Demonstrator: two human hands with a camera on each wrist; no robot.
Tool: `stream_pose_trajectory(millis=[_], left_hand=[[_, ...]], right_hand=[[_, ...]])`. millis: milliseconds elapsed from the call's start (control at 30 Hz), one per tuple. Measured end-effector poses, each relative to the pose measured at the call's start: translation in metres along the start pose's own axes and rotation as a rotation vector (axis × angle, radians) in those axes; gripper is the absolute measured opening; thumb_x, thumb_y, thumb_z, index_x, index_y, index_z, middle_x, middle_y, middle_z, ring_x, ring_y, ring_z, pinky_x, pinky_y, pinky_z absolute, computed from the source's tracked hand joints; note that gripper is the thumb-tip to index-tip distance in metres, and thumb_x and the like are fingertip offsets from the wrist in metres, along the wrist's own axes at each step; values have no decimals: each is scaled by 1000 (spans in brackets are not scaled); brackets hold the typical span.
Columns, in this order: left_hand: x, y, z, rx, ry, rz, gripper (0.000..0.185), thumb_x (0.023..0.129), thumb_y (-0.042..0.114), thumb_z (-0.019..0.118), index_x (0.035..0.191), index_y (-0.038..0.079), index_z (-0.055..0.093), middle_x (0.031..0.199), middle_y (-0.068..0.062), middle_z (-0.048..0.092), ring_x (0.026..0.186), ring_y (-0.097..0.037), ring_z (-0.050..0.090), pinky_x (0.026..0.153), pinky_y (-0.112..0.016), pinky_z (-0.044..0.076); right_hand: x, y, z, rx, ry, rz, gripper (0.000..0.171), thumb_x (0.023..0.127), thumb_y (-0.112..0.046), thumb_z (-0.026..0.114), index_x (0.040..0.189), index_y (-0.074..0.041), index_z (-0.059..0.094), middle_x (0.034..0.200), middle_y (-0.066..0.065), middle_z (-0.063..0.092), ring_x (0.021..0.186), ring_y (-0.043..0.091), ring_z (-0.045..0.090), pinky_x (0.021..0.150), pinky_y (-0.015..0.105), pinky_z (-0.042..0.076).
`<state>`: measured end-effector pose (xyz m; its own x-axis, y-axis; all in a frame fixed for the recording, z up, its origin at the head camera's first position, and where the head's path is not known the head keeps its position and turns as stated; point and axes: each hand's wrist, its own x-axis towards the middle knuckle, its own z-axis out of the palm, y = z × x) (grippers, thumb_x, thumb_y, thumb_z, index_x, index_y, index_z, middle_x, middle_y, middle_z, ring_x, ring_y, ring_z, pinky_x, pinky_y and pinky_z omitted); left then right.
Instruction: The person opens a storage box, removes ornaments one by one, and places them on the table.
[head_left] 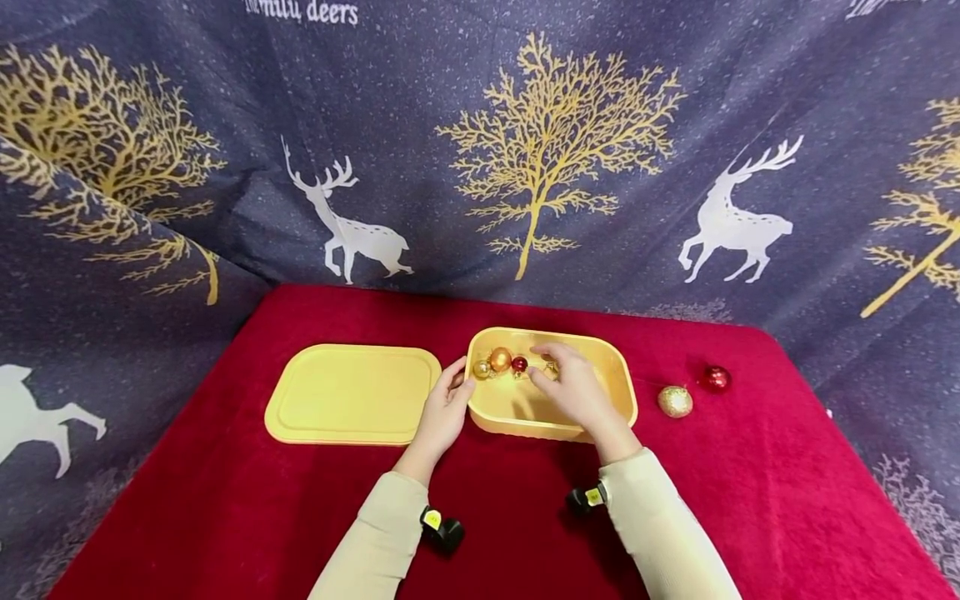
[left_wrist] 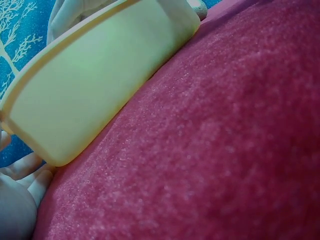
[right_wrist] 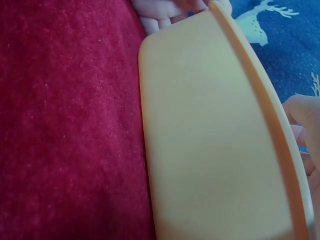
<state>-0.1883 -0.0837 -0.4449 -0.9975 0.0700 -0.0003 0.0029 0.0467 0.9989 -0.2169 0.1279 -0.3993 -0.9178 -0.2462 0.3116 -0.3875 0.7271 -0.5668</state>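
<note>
Gripping the left end of the open yellow box [head_left: 525, 427] with the left hand [head_left: 444, 408], with the thumb at the rim and the fingers along the outer wall. Reaching over the inside of the box with the right hand [head_left: 573, 387], opened, with fingers bent and thumb apart. Toward the left end inside the box, close together from left to right: a small gold bauble [head_left: 482, 369], a larger orange-gold bauble [head_left: 500, 359] and a small red bauble [head_left: 519, 364]. Just beside the right hand, also inside, a partly hidden gold ornament [head_left: 551, 367]. On the red-covered table [head_left: 750, 475], right of the box, a glittery gold bauble [head_left: 675, 402], and near it, farther right and slightly farther back, a shiny red bauble [head_left: 717, 379]. Left of the box, a flat yellow lid [head_left: 352, 392]. Along the far side, a dark blue backdrop [head_left: 420, 125].
</note>
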Motion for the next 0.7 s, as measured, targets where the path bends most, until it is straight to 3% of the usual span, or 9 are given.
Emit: stream_pose_trajectory(millis=[133,400,633,700], left_hand=[[8,-16,1,-9,14,3,49,100,24,48,146,13,35,138,-19,48,125,-30,50,104,-45,40],[8,-19,2,11,41,31,47,99,26,48,144,16,39,134,-15,52,121,-27,53,102,-42,43],[-8,14,-1,0,-3,12,49,100,18,46,145,6,35,138,-24,47,124,-33,50,103,-46,41],[-8,14,-1,1,-10,16,49,100,18,45,146,6,34,138,-24,46,124,-33,50,103,-46,41]], right_hand=[[5,-4,3,-4,-30,-21,38,85,-21,66,117,-3,61,117,16,63,108,31,59,92,45,48],[13,-9,11,-30,-97,-68,38,85,-21,65,117,0,61,117,16,63,112,30,58,97,43,46],[22,-11,21,-84,-157,-117,39,84,-18,66,118,0,61,125,18,58,118,31,54,101,44,43],[24,-11,25,-93,-179,-121,39,84,-17,67,119,1,60,127,18,57,118,31,53,101,45,42]])
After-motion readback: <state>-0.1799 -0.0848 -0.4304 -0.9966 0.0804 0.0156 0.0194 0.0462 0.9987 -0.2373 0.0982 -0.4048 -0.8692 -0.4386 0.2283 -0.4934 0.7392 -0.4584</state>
